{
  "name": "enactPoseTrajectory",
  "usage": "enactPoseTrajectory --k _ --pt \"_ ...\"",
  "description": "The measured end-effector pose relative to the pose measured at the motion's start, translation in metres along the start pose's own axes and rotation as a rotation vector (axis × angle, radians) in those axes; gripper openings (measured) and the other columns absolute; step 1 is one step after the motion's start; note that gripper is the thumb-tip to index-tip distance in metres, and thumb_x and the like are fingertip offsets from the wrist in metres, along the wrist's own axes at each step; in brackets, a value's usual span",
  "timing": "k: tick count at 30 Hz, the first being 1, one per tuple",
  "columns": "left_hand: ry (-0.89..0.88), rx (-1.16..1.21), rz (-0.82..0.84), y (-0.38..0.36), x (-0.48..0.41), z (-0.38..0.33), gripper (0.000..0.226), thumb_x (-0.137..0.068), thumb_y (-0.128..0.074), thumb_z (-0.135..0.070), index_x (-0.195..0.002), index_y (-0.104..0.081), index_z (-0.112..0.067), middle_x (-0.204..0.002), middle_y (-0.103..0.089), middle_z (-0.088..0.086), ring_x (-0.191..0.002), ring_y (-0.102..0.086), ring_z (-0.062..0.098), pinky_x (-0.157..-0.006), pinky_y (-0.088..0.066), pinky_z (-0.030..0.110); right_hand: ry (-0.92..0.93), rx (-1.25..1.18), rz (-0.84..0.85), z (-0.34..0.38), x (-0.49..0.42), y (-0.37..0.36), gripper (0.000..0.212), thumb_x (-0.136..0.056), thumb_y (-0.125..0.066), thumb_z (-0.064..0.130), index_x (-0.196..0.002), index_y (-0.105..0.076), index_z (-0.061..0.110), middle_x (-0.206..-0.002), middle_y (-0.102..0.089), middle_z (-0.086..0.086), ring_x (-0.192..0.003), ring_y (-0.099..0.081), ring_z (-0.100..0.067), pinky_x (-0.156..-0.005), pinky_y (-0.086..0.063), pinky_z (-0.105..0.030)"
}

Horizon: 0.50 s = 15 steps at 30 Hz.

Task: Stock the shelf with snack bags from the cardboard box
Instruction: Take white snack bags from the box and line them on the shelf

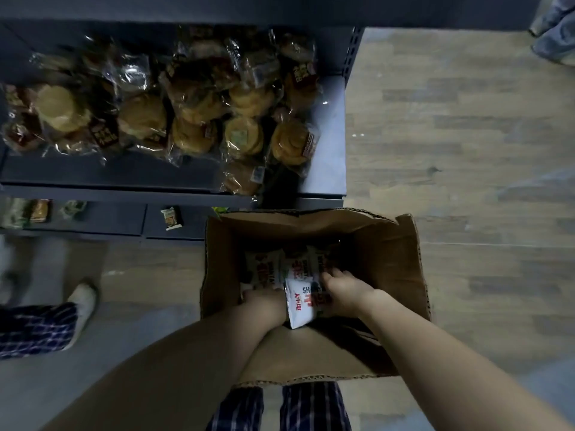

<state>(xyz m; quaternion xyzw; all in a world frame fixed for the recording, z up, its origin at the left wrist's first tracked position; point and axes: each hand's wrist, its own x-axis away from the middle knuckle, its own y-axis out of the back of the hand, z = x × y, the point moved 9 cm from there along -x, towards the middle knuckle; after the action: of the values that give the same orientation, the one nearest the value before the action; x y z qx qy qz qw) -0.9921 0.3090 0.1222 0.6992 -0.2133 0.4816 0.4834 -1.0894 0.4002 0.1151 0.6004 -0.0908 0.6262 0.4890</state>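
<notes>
Wood-plank floor, open brown cardboard box, white printed snack bag between left hand, grip unclear, and right hand grasping it

The cardboard box at lower middle is matt brown corrugated board, ragged along its rim. Inside it the snack bags are glossy white film. Upper left, crinkled clear shiny plastic wraps the bread packs on a dark matt metal shelf. Right, the floor shows dull wood grain.
</notes>
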Motion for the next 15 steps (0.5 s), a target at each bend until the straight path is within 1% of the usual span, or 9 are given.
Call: enactPoseTrajectory --k 2,4,6,8,10,13,15 --pt "0.042 -0.069 0.042 -0.014 -0.003 -0.002 0.046 -0.100 -0.034 -0.019 -0.145 -0.030 -0.007 -0.149 -0.028 0.018 -0.136 -0.031 0.035 -0.111 -0.028 0.044 -0.008 0.006 0.061 -0.001 -0.009 -0.014 0.094 -0.080 -0.073 0.036 -0.151 -0.016 0.014 -0.155 -0.020 -0.015 -0.141 -0.023 -0.037 -0.117 -0.022 -0.037" --pt "0.112 -0.129 0.079 -0.027 -0.009 -0.003 0.053 -0.099 -0.036 -0.016 -0.147 -0.019 -0.004 -0.151 -0.021 0.021 -0.136 -0.028 0.037 -0.109 -0.029 0.046 -0.025 -0.003 0.104 -0.001 -0.015 -0.028 0.104 -0.077 -0.077 0.035 -0.153 -0.007 0.016 -0.158 -0.011 -0.014 -0.143 -0.016 -0.038 -0.118 -0.021 -0.041" --pt "0.170 -0.119 0.094 -0.035 -0.020 -0.001 0.060 -0.097 -0.040 -0.016 -0.148 -0.012 0.001 -0.153 -0.018 0.021 -0.137 -0.026 0.036 -0.110 -0.028 0.047 -0.032 0.012 0.121 0.000 -0.020 -0.036 0.110 -0.076 -0.078 0.034 -0.153 -0.002 0.015 -0.158 -0.008 -0.014 -0.143 -0.011 -0.042 -0.117 -0.021 -0.045" --pt "0.201 -0.077 0.106 -0.037 -0.028 0.000 0.066 -0.096 -0.044 -0.019 -0.147 -0.010 0.001 -0.152 -0.019 0.018 -0.138 -0.024 0.034 -0.112 -0.027 0.044 -0.040 0.024 0.142 0.000 -0.026 -0.041 0.113 -0.076 -0.078 0.035 -0.153 0.003 0.013 -0.158 -0.005 -0.015 -0.143 -0.006 -0.046 -0.117 -0.019 -0.048" --pt "0.197 -0.088 0.084 -0.039 -0.036 -0.001 0.070 -0.095 -0.046 -0.023 -0.148 -0.006 0.000 -0.152 -0.018 0.017 -0.140 -0.019 0.034 -0.113 -0.023 0.045 -0.039 0.036 0.156 0.001 -0.031 -0.043 0.113 -0.076 -0.078 0.035 -0.152 0.002 0.013 -0.158 -0.006 -0.016 -0.142 -0.006 -0.048 -0.115 -0.020 -0.050" --pt "0.167 -0.138 0.058 -0.044 -0.046 0.000 0.076 -0.097 -0.041 -0.032 -0.149 0.006 -0.004 -0.154 -0.011 0.015 -0.143 -0.010 0.035 -0.114 -0.015 0.054 -0.026 0.047 0.143 0.004 -0.040 -0.044 0.104 -0.075 -0.077 0.035 -0.150 -0.007 0.018 -0.154 -0.014 -0.015 -0.140 -0.012 -0.048 -0.113 -0.027 -0.052" --pt "0.172 -0.141 0.058 -0.049 -0.051 0.004 0.080 -0.096 -0.041 -0.036 -0.149 0.011 -0.007 -0.156 -0.004 0.014 -0.144 -0.004 0.034 -0.112 -0.013 0.059 -0.012 0.041 0.128 0.006 -0.044 -0.045 0.101 -0.075 -0.077 0.036 -0.149 -0.010 0.021 -0.154 -0.016 -0.011 -0.140 -0.014 -0.046 -0.111 -0.030 -0.055"
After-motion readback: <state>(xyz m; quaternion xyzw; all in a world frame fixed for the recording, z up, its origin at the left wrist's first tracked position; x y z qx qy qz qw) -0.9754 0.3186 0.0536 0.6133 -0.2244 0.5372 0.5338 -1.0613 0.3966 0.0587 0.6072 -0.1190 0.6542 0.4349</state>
